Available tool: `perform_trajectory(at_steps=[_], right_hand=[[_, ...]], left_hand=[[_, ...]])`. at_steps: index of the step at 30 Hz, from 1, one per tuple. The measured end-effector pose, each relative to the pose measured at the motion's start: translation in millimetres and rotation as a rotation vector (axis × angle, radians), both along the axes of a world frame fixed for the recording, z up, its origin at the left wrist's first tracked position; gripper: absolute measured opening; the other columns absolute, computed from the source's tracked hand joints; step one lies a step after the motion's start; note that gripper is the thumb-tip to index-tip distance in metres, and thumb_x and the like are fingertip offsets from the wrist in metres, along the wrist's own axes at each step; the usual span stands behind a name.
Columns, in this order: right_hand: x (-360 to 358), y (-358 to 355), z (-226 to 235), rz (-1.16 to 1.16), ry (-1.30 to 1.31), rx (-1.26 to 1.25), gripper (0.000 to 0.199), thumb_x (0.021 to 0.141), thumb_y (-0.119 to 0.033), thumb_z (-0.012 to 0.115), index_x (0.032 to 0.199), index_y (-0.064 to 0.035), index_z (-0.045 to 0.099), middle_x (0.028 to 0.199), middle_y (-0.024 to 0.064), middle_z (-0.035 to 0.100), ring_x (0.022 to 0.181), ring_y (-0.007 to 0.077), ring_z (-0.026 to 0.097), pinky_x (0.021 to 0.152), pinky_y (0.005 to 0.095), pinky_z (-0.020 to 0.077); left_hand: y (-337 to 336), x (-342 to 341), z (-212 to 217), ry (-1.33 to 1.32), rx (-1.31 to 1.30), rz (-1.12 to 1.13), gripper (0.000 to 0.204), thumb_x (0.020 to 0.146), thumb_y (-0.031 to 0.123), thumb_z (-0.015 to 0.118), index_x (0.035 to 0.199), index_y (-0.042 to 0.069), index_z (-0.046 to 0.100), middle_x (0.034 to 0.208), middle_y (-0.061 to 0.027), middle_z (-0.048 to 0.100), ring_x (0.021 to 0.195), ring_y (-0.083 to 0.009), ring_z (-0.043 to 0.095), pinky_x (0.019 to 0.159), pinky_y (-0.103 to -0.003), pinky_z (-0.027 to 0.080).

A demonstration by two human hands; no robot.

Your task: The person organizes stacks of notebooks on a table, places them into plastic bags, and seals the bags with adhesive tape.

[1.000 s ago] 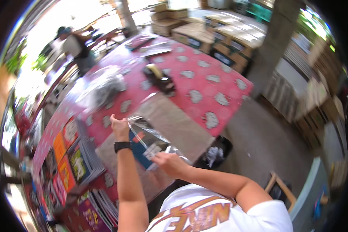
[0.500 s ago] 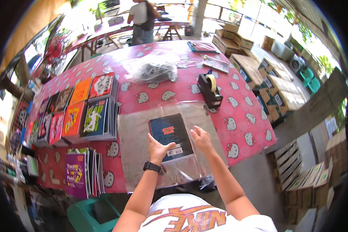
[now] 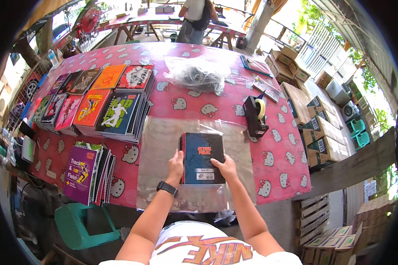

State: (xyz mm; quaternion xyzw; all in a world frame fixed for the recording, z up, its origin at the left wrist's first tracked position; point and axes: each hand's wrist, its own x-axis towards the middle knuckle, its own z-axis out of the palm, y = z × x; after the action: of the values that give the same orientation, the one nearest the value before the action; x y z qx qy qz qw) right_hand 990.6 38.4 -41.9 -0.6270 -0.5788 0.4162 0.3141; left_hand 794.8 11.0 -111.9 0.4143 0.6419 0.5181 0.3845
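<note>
A small stack of spiral notebooks (image 3: 203, 152), with a dark blue and black cover on top, lies on clear plastic sheets (image 3: 159, 132) right in front of me. My left hand (image 3: 176, 165) presses against the stack's left edge, with its fingers partly hidden. At the right edge, my right hand (image 3: 226, 168) grips the stack, its thumb on the cover and its other fingers out of sight at the side. Spiral bindings show along both long sides of the stack. A dark watch sits on my left wrist.
Stacks of colourful notebooks (image 3: 93, 106) fill the table's left, with a purple-covered pile (image 3: 79, 172) nearer. A black tape dispenser (image 3: 255, 117) and crumpled plastic (image 3: 197, 75) lie beyond the sheets. Around the pink table stand a green stool (image 3: 82, 225), cardboard boxes (image 3: 327, 141) and a person (image 3: 193, 20).
My right hand has come in from beside the notebooks to hold their right edge. My left hand has shifted off the cover to the left edge. The stack now sits straighter.
</note>
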Motion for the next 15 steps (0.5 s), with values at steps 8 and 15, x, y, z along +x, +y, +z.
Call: perform_trajectory(at_steps=[8, 15], right_hand=[[-10, -3, 5, -0.082, -0.232, 0.072, 0.076, 0.056, -0.039, 0.083, 0.109, 0.0036, 0.050, 0.101, 0.0206, 0.061, 0.096, 0.0322, 0.060, 0.082, 0.0383, 0.0463], [-25, 3, 15, 0.041, -0.412, -0.023, 0.109, 0.048, -0.047, 0.084, 0.126, 0.0066, 0.031, 0.115, 0.0245, 0.053, 0.104, 0.0355, 0.055, 0.087, 0.0390, 0.0449]], left_hand=[[-7, 15, 13, -0.045, -0.064, 0.108, 0.046, 0.093, 0.031, 0.042, 0.123, -0.003, 0.048, 0.108, -0.0251, 0.059, 0.099, -0.0319, 0.058, 0.090, -0.036, 0.041], [-5, 10, 1, -0.029, 0.020, 0.142, 0.041, 0.092, 0.028, 0.041, 0.121, 0.000, 0.052, 0.106, -0.0263, 0.058, 0.100, -0.0349, 0.057, 0.088, -0.039, 0.042]])
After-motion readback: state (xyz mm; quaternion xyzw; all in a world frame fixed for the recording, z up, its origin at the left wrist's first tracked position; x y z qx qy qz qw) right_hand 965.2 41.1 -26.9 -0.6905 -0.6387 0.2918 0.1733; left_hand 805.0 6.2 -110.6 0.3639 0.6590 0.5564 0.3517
